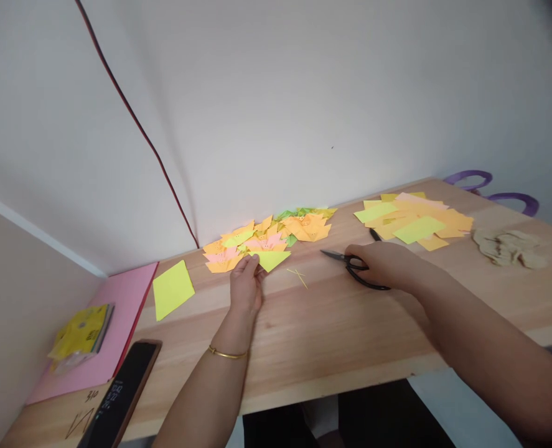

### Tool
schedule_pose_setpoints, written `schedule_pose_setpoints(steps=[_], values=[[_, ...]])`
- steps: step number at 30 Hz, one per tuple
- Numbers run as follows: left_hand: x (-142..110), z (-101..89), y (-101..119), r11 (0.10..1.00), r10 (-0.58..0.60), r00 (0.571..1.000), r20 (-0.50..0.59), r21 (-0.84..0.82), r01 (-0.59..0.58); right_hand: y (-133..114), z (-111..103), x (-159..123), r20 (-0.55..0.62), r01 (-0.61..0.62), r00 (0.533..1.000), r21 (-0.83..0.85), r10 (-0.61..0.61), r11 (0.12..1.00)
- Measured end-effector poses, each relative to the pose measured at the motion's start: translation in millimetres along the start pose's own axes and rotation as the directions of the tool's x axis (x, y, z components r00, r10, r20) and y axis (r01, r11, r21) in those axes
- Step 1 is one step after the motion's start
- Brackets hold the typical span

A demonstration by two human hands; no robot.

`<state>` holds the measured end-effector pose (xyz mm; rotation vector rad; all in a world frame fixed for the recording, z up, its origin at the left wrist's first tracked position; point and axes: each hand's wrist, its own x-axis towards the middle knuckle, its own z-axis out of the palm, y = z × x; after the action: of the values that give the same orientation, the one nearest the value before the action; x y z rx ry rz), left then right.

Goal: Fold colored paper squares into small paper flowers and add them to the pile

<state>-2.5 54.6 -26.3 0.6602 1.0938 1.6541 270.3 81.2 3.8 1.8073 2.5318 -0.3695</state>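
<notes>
Between the thumb and fingers of my left hand point(246, 283) is a folded piece of yellow paper point(272, 259), a pointed shape with its tip down. My right hand point(388, 264) grips black-handled scissors point(354, 267) low over the table, their blades pointing left towards the paper. One handle loop shows below the fingers; the exact finger placement is partly hidden. Thin yellow paper strips point(299, 277) lie crossed on the wood between both hands. Just behind my left hand is a pile of folded orange, pink, yellow and green papers point(306, 227), some with small dots drawn on them.
Loose paper sheets point(413, 218) are heaped at the back right, beside a crumpled beige cloth point(509, 247) and purple handles point(513, 199) at the edge. On the left are a yellow sheet point(173, 289), a phone point(124, 392), a pink board point(130, 286) and a yellow packet point(80, 333).
</notes>
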Motion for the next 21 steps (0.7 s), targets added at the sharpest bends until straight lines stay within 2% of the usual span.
schedule_pose_setpoints(steps=[6,10,13,15,18,21], values=[[-0.1,0.9,1.0,0.998,0.036,0.999,-0.010,0.050,-0.035,-4.4,-0.4,0.8,-0.026,-0.018,0.999,0.012,0.018,1.000],[-0.2,1.0,1.2,0.997,0.051,0.999,0.001,0.057,-0.051,-12.4,-1.1,0.5,-0.036,0.021,0.999,0.028,-0.020,0.999],[-0.7,0.8,1.0,0.994,0.062,0.998,-0.008,0.092,-0.061,-18.0,-3.3,-1.6,0.000,0.006,1.000,-0.020,-0.006,1.000],[-1.2,1.0,1.0,0.990,0.074,0.997,-0.015,0.125,-0.072,-21.7,-3.2,-2.5,-0.047,0.004,0.999,-0.085,-0.008,0.996],[-2.2,1.7,0.8,0.981,0.088,0.996,-0.016,0.174,-0.084,-29.7,3.9,-0.2,-0.197,0.135,0.968,-0.104,-0.154,0.985],[-2.8,2.3,0.4,0.976,0.079,0.997,-0.005,0.202,-0.077,-42.5,18.0,6.0,-0.277,0.364,0.892,-0.022,-0.356,0.931]])
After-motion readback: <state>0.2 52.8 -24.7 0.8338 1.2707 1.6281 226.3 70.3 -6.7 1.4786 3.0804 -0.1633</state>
